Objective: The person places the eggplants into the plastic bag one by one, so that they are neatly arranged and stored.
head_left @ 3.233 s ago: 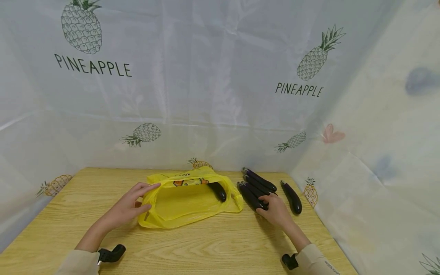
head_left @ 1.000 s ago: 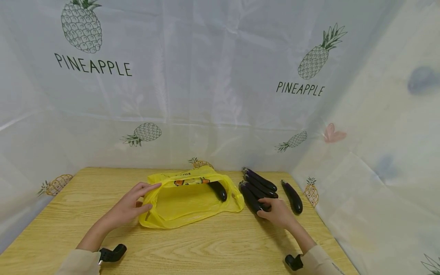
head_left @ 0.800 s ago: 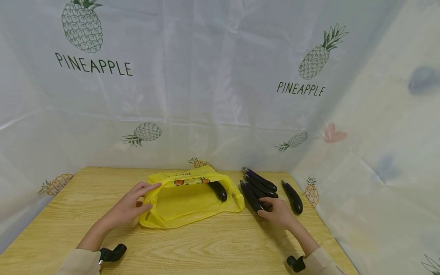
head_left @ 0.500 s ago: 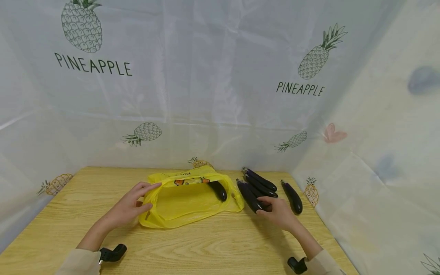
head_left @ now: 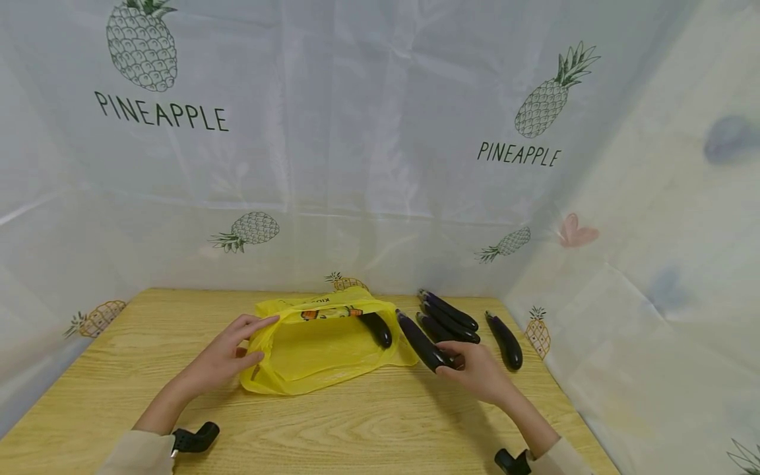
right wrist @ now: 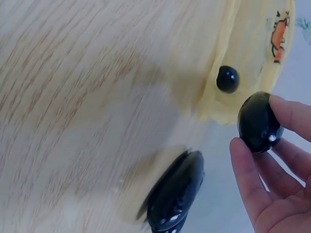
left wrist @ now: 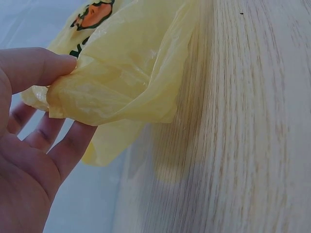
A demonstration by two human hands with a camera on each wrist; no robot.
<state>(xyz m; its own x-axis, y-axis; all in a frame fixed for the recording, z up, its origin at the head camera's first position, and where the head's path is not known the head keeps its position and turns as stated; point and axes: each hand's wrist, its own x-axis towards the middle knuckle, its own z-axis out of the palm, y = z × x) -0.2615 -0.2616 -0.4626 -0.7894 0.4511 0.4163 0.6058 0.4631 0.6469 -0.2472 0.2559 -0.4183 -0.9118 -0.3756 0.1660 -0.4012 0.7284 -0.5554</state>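
Note:
My left hand (head_left: 222, 359) pinches the left edge of a yellow plastic bag (head_left: 315, 349) lying on its side with its mouth spread wide. In the left wrist view, the thumb presses on the thin film (left wrist: 112, 92) and the other fingers lie behind it. One eggplant (head_left: 379, 332) is inside the bag toward its right end. Between thumb and fingers, my right hand (head_left: 481, 375) grips the rounded end of another eggplant (head_left: 420, 342), its stem pointing at the bag's right side. The right wrist view shows this eggplant (right wrist: 257, 124) end-on, above the table.
Behind the right hand, several dark eggplants (head_left: 452, 316) lie together on the wooden table (head_left: 332, 429). A separate eggplant (head_left: 505, 342) rests farther right, near the table's edge. A pineapple-print sheet (head_left: 356, 165) hangs behind and along both sides.
The right hand has drawn one eggplant leftward, away from the group, and its stem end now reaches the bag's right side. The left hand and bag stay nearly still.

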